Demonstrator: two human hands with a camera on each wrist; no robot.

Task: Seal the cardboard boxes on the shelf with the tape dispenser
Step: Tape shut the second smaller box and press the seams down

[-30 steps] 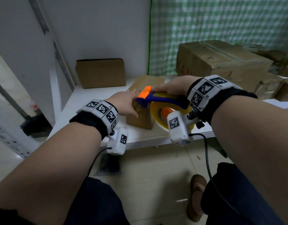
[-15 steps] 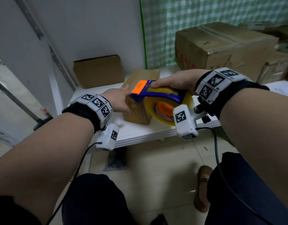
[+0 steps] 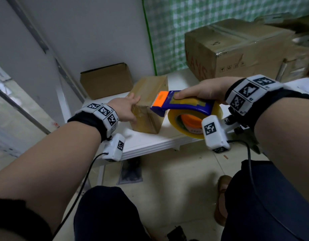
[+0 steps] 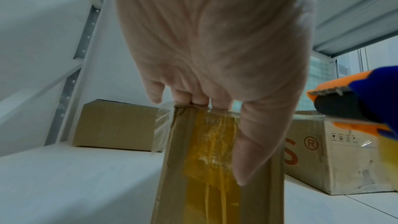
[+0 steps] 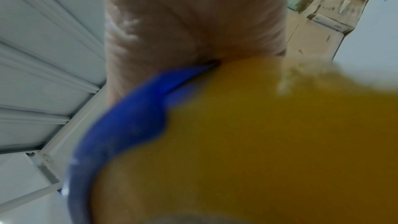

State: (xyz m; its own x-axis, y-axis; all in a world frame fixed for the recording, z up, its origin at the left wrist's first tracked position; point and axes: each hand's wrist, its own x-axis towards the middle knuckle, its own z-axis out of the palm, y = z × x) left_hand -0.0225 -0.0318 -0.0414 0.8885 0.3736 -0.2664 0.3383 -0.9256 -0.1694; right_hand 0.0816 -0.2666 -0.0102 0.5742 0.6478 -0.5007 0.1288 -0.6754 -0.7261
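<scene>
Nearest, right hand [image 3: 209,90] wraps the blue tape dispenser [image 3: 185,106], forefinger laid along the top to steer; orange blade end sits at the near top edge of the small box [image 3: 150,101], likely to cut or finish the strip. Yellow tape roll [image 3: 193,122] hangs under the handle, over the shelf's [image 3: 150,143] near edge. Left hand [image 3: 126,109] clamps the small box's near-left corner, fingers over the top, thumb down the taped near face, bracing it against the pull. Box stands near the shelf front. Farther left, a brown box [image 3: 106,80] against the wall. Far right, a large taped box [image 3: 237,53].
</scene>
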